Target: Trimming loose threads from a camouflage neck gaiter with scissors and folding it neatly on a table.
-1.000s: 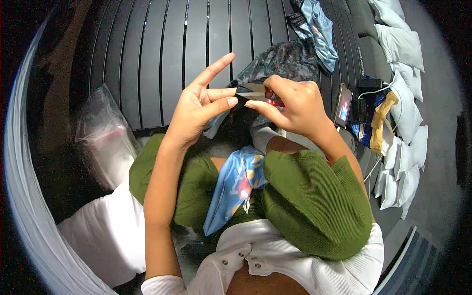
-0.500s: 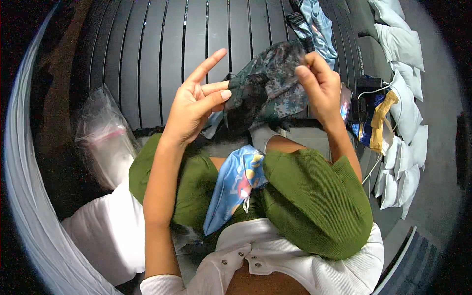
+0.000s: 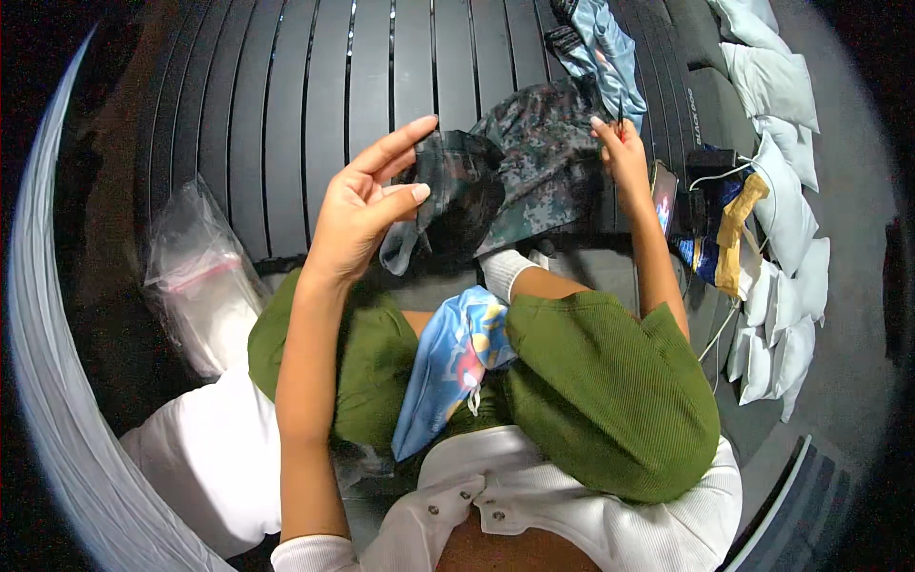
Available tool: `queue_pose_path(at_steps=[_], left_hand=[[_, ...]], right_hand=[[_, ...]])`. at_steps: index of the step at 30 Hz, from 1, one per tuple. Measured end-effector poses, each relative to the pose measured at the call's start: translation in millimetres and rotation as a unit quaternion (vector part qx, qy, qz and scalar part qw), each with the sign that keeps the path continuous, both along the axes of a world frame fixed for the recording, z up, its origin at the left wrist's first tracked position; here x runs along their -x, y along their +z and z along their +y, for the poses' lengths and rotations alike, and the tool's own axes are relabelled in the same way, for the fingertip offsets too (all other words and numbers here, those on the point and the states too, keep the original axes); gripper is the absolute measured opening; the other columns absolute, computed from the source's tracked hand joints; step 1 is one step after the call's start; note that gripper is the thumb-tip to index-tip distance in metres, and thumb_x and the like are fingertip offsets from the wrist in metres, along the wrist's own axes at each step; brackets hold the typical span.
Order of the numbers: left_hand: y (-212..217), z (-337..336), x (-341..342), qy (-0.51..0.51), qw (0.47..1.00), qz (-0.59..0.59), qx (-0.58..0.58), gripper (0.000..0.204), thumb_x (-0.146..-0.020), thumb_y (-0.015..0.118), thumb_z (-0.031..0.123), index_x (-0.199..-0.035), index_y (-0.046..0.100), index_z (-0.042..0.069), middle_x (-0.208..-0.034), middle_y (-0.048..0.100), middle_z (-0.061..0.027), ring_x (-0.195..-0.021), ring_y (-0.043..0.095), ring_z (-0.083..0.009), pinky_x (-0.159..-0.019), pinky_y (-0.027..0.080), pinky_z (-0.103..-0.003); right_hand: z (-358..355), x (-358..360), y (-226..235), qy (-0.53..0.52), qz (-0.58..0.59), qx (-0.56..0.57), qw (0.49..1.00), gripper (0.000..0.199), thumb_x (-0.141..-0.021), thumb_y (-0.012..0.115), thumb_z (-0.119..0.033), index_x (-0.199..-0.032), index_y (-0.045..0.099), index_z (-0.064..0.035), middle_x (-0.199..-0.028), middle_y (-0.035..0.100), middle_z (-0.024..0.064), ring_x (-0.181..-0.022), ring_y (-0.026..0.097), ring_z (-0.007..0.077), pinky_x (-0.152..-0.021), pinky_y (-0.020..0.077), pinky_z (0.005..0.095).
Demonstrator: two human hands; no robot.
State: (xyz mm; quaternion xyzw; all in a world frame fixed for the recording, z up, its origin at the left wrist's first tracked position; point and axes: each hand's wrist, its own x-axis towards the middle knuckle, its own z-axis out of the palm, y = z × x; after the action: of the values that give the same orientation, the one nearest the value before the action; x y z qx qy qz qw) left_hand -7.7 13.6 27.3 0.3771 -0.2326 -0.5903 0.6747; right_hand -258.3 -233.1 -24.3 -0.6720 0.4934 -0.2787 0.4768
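A camouflage cloth piece (image 3: 548, 157) with a sheer dark end stretches between my hands above the slatted tabletop's near edge. My left hand (image 3: 367, 205) is at the dark end, thumb and fingers curved around its edge; some fingertips are hidden. At the cloth's right side, my right hand (image 3: 624, 162) pinches thumb against fingers. A thin dark strip (image 3: 621, 107) sticks up from that pinch; whether it belongs to the cloth I cannot tell. On my lap lies a light-blue printed pouch (image 3: 453, 367) with a small white string end.
Dark slats form the table (image 3: 324, 124). More blue printed cloth (image 3: 610, 52) lies at its far right. A phone (image 3: 664, 195), cables and a blue-and-yellow packet (image 3: 729, 238) are at the right, beside several pale pillow-like packs (image 3: 786, 195). A clear plastic bag (image 3: 205, 276) stands at left.
My right hand has moved slightly down and right, and the thin dark strip now shows above its fingertips. My left hand has shifted a little left, spreading the cloth wider.
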Motion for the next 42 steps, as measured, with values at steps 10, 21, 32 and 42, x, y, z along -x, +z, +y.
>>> queue_pose_path(at_steps=[10,21,32,42], left_hand=[[0,-2,1,0.02,0.997,-0.063,0.034,0.067,-0.073,0.059,-0.008,-0.134,0.032,-0.001,-0.141,0.029,-0.01,-0.092,0.055,-0.0078,-0.068,0.047,-0.018],[4,2,-31,0.113,0.986,-0.122,-0.033,0.066,-0.068,0.05,-0.007,-0.132,0.036,0.001,-0.137,0.034,-0.0156,-0.056,0.04,0.0025,-0.047,0.033,-0.011],[-26,31,-112,0.327,0.881,-0.308,-0.146,0.034,-0.087,0.049,0.013,-0.117,0.053,-0.002,-0.11,0.058,-0.0077,-0.095,0.055,-0.0123,-0.087,0.041,-0.024],[-57,-2,-75,0.251,0.628,-0.724,-0.134,0.037,-0.083,0.056,0.024,-0.116,0.053,0.006,-0.124,0.047,-0.0177,-0.113,0.044,-0.0333,-0.099,0.03,-0.04]], right_hand=[[-18,26,-24,0.011,0.048,0.105,0.993,0.029,-0.081,0.064,-0.018,-0.068,0.039,-0.0112,-0.061,0.039,-0.006,-0.05,0.036,0.0035,-0.045,0.0295,0.0204],[-48,52,-36,-0.081,0.065,0.026,0.994,0.018,-0.08,0.065,-0.02,-0.089,0.058,-0.0056,-0.072,0.056,-0.0036,-0.049,0.038,0.0022,-0.044,0.0287,0.0186],[-21,-20,-29,0.058,0.266,0.129,0.953,0.052,-0.067,0.071,-0.047,-0.083,0.06,0.0009,-0.07,0.059,0.0149,-0.067,0.059,0.0265,-0.064,0.0457,0.0328],[9,-44,7,0.119,0.058,0.04,0.99,0.028,-0.074,0.071,-0.023,-0.07,0.049,-0.006,-0.055,0.042,-0.0044,-0.047,0.039,0.0069,-0.044,0.0312,0.0238]])
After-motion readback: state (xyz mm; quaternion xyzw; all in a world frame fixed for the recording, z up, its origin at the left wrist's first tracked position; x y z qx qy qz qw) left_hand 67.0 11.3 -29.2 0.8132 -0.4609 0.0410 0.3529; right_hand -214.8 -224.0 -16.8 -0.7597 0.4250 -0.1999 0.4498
